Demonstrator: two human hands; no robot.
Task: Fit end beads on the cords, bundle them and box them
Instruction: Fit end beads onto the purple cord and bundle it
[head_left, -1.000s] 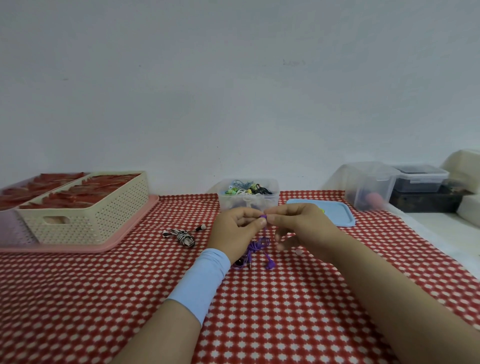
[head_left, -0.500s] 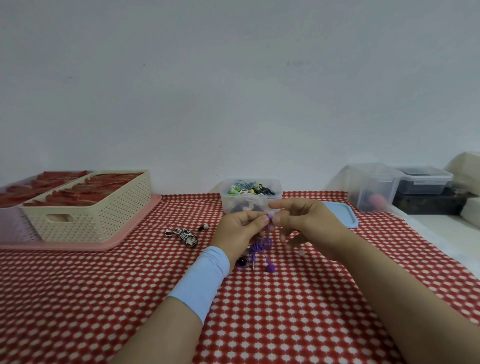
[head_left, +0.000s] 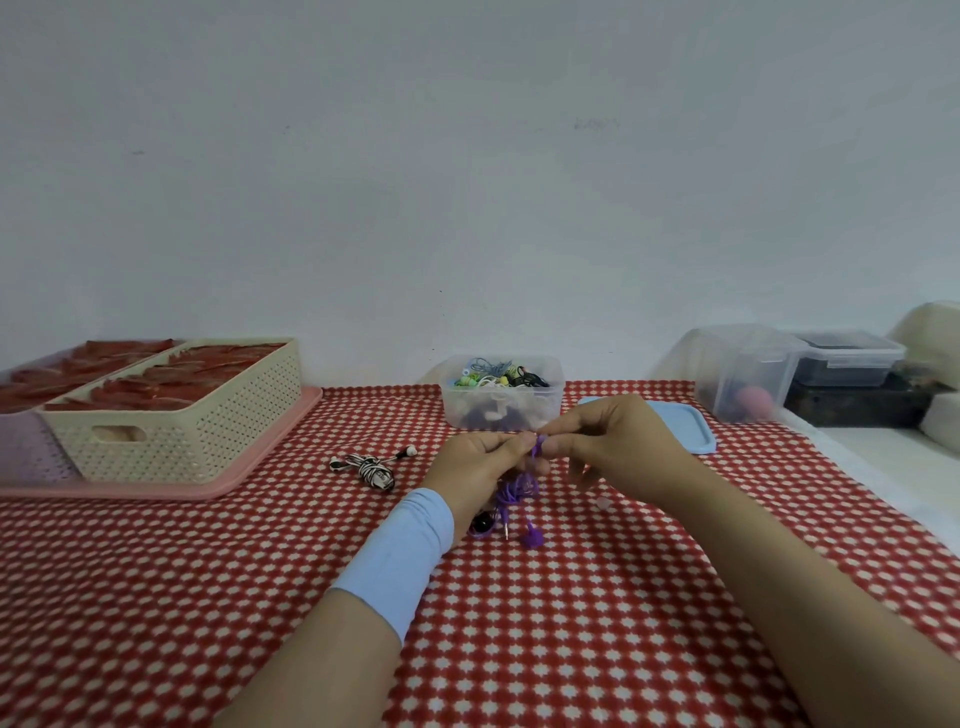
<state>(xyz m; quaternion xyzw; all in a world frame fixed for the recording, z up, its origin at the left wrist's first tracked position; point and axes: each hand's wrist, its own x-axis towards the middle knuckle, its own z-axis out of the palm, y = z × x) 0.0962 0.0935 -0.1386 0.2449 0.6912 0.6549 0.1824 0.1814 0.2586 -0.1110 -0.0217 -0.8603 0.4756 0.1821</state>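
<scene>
Item: purple cord (head_left: 515, 491), above the middle of the counter (head_left: 571, 649); long axis vertical, hanging below the grip. Grip: left hand (head_left: 475, 462) and right hand (head_left: 621, 447) both pinch its upper end. Destination: clear box (head_left: 501, 410), just beyond, toward the far edge.

L grip (head_left: 478, 467) pinched, R grip (head_left: 623, 447) pinched, tips meeting, forearms converging

Home craft corner, checkered tablecloth (head_left: 208, 597), cord tub (head_left: 501, 413)

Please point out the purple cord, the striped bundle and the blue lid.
purple cord (head_left: 514, 491), head view, hanging loops.
striped bundle (head_left: 370, 467), head view, coiled middle.
blue lid (head_left: 693, 423), head view, top face.
</scene>
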